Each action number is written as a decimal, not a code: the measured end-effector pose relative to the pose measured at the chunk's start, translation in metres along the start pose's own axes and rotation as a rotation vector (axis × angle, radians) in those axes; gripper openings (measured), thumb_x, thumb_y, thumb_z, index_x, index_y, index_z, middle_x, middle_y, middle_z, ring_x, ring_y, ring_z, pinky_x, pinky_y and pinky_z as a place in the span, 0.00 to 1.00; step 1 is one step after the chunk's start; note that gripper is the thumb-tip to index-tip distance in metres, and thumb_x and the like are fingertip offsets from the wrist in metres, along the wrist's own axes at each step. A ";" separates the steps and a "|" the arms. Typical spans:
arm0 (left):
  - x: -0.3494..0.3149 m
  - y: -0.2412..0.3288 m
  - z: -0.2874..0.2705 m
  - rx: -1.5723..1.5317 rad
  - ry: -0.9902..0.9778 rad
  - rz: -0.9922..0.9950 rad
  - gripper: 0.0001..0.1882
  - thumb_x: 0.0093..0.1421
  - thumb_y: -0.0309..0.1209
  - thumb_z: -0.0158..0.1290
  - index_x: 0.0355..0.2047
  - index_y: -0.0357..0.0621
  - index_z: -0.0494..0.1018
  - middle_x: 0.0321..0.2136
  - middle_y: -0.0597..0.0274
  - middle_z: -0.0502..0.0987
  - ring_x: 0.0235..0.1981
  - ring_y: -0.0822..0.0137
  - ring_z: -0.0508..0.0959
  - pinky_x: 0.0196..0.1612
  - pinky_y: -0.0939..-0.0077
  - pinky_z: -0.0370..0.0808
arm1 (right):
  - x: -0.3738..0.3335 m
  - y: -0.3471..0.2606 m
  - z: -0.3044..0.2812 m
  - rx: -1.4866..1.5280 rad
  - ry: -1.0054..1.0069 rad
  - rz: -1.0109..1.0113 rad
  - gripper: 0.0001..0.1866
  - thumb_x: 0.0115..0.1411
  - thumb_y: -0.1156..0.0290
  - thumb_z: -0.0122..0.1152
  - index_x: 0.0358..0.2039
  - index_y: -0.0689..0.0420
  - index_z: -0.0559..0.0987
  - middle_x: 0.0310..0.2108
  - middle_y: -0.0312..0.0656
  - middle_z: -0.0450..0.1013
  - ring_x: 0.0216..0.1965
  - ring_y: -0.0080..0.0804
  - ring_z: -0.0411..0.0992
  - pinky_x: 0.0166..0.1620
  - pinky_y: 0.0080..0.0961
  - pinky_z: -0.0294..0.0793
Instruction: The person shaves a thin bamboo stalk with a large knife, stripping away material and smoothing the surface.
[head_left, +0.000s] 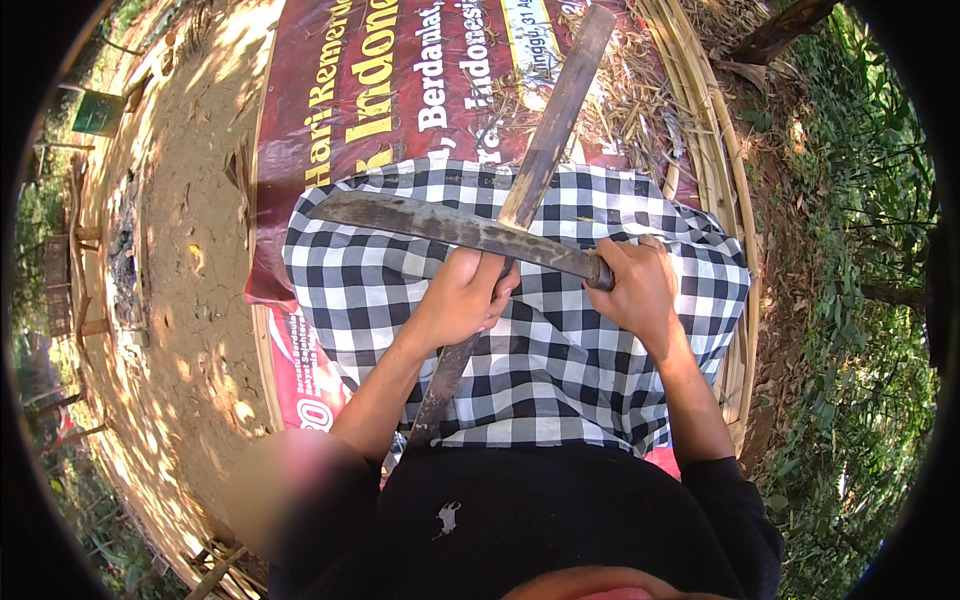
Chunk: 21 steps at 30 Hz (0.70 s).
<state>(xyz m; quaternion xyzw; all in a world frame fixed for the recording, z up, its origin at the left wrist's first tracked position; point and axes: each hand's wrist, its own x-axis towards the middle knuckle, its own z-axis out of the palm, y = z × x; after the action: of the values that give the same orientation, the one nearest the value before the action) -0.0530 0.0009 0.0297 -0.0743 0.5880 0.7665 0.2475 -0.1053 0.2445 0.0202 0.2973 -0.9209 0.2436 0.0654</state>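
My right hand [638, 285] is closed round the handle of a machete [410, 218]. Its long dark blade points left and crosses over a wooden stick [565, 110]. My left hand [465, 298] is wrapped round that stick just below the crossing. The stick runs slantwise from the far right down to my waist, and a pale, bare patch of wood shows right above the blade. Whether the edge presses into the wood I cannot tell. Under both hands a black and white checked cloth [560, 350] is spread across my lap.
A dark red printed banner [400, 110] covers the seat beneath me, edged on the right by bamboo strips [715, 110]. Wood shavings [640, 120] lie scattered on it at the far right. Dry earth [190, 270] stretches to the left; green plants [850, 330] grow on the right.
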 end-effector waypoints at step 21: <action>-0.024 -0.016 0.003 -0.108 0.098 -0.019 0.25 0.76 0.48 0.32 0.46 0.36 0.66 0.21 0.71 0.59 0.12 0.82 0.57 0.12 0.84 0.57 | 0.011 0.041 -0.015 0.043 0.041 0.424 0.10 0.53 0.65 0.63 0.28 0.59 0.77 0.20 0.51 0.75 0.25 0.55 0.76 0.32 0.46 0.75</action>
<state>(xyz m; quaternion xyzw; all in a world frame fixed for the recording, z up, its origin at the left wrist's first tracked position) -0.0237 -0.0001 0.0267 -0.1303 0.5564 0.7901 0.2215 -0.1382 0.2750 0.0190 0.0930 -0.9558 0.2777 0.0252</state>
